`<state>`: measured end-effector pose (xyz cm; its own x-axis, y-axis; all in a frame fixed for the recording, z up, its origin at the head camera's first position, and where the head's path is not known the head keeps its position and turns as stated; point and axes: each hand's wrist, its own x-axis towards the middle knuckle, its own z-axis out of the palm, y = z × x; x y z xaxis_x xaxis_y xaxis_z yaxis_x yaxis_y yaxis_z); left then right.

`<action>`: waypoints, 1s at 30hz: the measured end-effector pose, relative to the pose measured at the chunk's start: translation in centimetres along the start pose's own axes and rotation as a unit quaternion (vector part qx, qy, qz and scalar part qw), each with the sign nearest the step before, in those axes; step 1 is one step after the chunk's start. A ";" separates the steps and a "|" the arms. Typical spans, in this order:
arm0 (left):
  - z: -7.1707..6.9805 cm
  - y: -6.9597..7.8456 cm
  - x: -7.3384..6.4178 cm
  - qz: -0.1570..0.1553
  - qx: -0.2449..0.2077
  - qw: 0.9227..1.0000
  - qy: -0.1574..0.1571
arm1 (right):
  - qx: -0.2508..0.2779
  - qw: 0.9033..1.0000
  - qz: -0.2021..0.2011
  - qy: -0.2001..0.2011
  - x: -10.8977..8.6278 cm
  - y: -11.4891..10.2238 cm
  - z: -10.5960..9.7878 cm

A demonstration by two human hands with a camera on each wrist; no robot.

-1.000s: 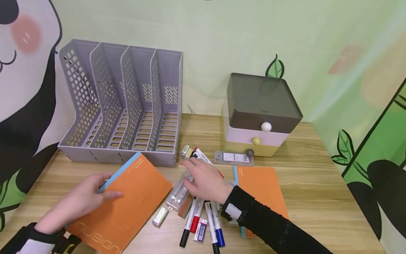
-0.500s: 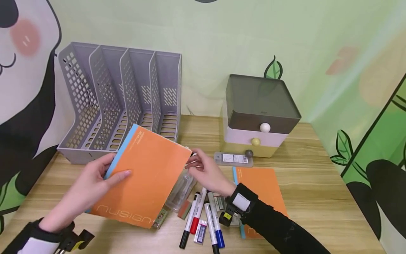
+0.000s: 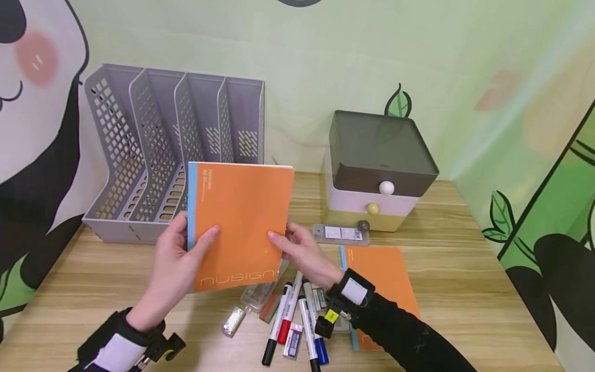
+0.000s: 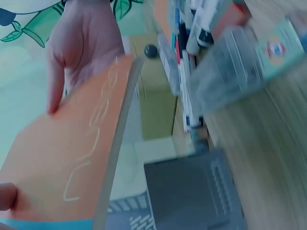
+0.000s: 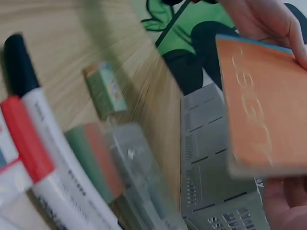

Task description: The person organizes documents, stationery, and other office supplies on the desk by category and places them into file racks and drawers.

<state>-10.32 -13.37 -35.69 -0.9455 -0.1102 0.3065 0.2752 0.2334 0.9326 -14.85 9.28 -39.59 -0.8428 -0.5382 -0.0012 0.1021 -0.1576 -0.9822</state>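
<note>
Counting two orange notebooks (image 3: pixel 244 206), one rack (image 3: pixel 111 231), one drawer box (image 3: pixel 383 147), at least four markers (image 3: pixel 291 305). Gripping one above the table (image 3: pixel 474 289), clamped between left hand (image 3: pixel 175 261) at one side edge and right hand (image 3: pixel 308 253) at the other.

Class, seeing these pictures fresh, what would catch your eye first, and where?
First comes the orange notebook, held by the left hand and the right hand near the middle of the head view. Then come the grey rack behind it to the left, and the drawer box at the back right of the table.
</note>
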 end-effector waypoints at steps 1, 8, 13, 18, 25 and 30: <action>0.3 0.0 0.0 -0.003 -0.011 1.000 0.004 | 0.011 1.000 -0.001 0.004 0.1 0.0 0.1; 1.5 -0.2 0.1 0.004 -0.034 0.999 -0.036 | 0.042 0.998 -0.008 0.053 0.5 0.0 0.0; 1.4 -0.5 0.6 -0.008 -0.024 0.993 -0.115 | 0.034 0.998 -0.018 0.056 0.6 -0.3 -0.8; 1.5 -0.6 1.2 -0.015 -0.006 0.981 -0.195 | 0.032 0.998 -0.026 0.040 0.9 -0.5 -1.6; 2.1 -1.1 1.2 0.015 0.000 0.979 -0.205 | 0.000 0.998 -0.043 0.039 1.4 -0.4 -2.0; 2.3 -1.2 1.0 0.040 0.000 0.983 -0.178 | -0.029 0.996 -0.048 0.075 1.2 -0.4 -2.1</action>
<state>-12.01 -11.55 -36.94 -0.9222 0.2532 0.2923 0.3506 0.2285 0.9082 -17.03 10.41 -39.60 -0.9171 -0.3926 0.0690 -0.0092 -0.1522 -0.9883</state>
